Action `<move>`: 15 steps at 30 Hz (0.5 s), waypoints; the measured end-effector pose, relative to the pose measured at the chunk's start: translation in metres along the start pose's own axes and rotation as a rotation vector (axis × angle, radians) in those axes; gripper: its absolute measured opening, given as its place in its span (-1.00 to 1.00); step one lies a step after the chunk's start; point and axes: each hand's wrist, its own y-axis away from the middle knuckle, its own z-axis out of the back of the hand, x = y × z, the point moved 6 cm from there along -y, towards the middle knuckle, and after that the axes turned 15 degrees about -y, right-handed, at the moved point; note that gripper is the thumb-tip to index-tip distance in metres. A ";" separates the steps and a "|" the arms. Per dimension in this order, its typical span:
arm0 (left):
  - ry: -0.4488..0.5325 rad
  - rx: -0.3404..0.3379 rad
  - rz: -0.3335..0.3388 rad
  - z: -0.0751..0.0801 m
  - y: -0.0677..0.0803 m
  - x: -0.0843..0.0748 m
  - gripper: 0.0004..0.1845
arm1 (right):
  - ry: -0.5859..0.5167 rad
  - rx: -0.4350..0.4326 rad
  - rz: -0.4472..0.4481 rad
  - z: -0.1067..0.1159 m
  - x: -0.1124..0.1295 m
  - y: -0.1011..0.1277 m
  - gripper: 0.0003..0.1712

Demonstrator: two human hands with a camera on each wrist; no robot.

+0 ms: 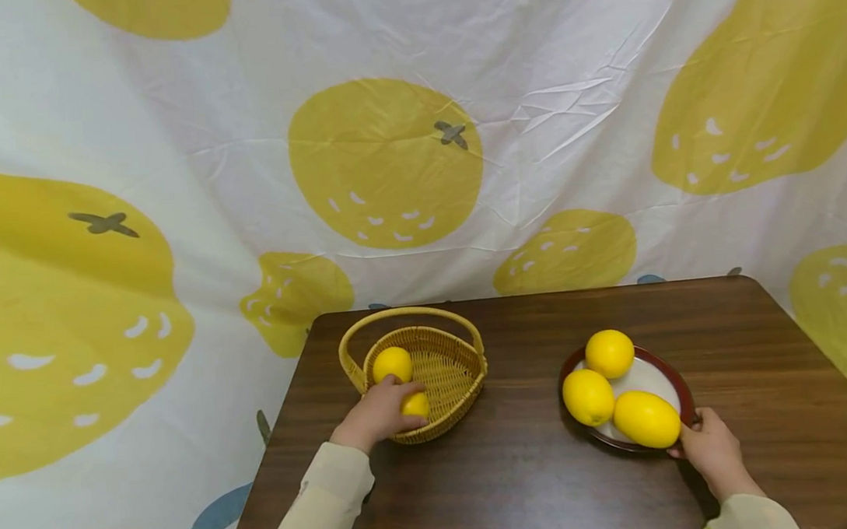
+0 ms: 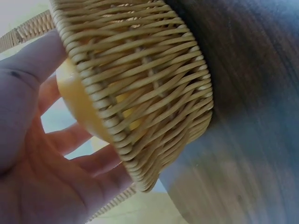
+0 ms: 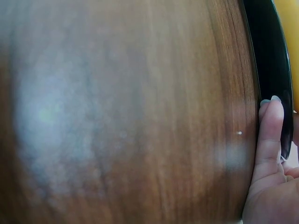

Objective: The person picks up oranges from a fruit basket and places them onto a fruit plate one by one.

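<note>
While left hand [image 1: 376, 416] grips lemon [image 1: 416, 405], right hand [image 1: 712, 443] holds plate [image 1: 677, 389].

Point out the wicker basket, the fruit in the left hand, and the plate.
wicker basket [image 1: 446, 365], head view, woven inner wall.
held fruit [image 1: 416, 405], head view, its visible yellow top.
plate [image 1: 682, 395], head view, dark right rim.

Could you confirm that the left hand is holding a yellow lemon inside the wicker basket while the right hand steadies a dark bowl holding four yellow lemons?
Not quite: the head view shows three yellow lemons, not four, in the dark round bowl that the right hand steadies. The rest stands: the left hand holds a yellow lemon inside the woven wicker basket.
</note>
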 end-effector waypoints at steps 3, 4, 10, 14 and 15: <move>0.002 0.023 0.002 0.001 0.000 0.001 -0.33 | -0.007 0.004 -0.001 0.000 0.000 0.000 -0.37; -0.001 0.029 0.003 0.001 -0.001 0.001 -0.32 | -0.005 0.003 -0.004 0.000 0.000 0.000 -0.37; -0.021 0.053 0.005 0.002 0.001 0.000 -0.29 | 0.009 -0.001 -0.008 0.000 0.000 0.001 -0.37; -0.030 0.059 0.007 0.004 0.002 0.001 -0.27 | 0.014 -0.008 0.004 0.001 0.001 0.000 -0.39; -0.034 0.060 0.007 0.004 0.002 0.001 -0.27 | 0.014 -0.010 0.007 0.001 0.001 0.000 -0.39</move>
